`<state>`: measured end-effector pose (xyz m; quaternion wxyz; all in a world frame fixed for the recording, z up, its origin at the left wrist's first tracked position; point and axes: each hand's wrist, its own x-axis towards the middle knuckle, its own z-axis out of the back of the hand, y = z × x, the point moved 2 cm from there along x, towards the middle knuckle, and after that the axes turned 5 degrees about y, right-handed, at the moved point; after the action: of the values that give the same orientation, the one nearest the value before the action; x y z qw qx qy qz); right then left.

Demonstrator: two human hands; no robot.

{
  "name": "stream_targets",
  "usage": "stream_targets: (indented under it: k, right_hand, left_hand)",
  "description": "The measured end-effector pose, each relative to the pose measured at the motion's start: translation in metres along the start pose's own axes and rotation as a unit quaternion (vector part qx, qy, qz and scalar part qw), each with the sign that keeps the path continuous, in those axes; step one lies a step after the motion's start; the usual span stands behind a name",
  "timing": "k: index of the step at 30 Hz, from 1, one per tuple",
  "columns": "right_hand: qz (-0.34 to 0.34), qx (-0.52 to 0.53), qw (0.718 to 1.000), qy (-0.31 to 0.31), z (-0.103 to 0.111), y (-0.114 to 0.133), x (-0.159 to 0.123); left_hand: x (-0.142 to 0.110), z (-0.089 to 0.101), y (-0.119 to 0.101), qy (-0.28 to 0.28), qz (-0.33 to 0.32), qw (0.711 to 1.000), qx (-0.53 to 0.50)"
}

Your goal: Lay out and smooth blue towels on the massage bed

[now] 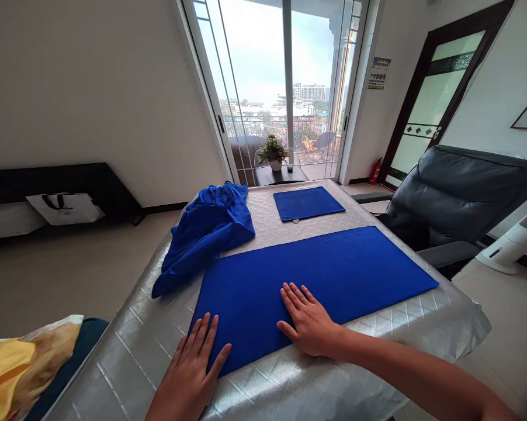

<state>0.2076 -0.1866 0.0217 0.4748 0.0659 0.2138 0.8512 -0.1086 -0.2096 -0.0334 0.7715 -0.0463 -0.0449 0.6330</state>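
Observation:
My left hand (189, 368) lies flat with its fingers spread on the near left corner of a long, folded blue cloth (316, 280). My right hand (307, 321) presses palm-down on the near edge of the same cloth, and neither hand grips anything. The cloth lies flat on a table with a quilted silver cover (263, 225). To its left sits a crumpled heap of blue fabric (206, 234). A smaller folded blue cloth (307, 203) lies flat at the far end of the table.
A black leather armchair (460, 193) and a white tower fan (513, 242) stand to the right. A yellow cushion (13, 368) lies at lower left. Beyond the table are a potted plant (273, 152) on a small dark table and a glass balcony door (263, 76).

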Motion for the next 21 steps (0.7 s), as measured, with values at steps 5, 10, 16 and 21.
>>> stream_targets:
  k: [5,10,16,21]
  right_hand:
    - [-0.083,-0.035,0.996,-0.01,0.022,-0.051,-0.031]
    - [-0.129,-0.071,0.989,-0.028,0.039,-0.103,-0.065]
    - [-0.175,-0.105,0.977,-0.059,0.047,-0.164,-0.101]
    - [-0.229,-0.122,0.962,-0.08,0.059,-0.218,-0.13]
  left_hand:
    - [0.002,-0.002,0.001,-0.001,0.005,1.0,-0.01]
    - [0.003,-0.002,0.003,0.004,0.001,1.0,-0.009]
    - [0.006,-0.003,0.009,0.01,0.005,1.0,0.006]
    - [0.009,-0.004,0.017,0.033,0.002,0.999,0.013]
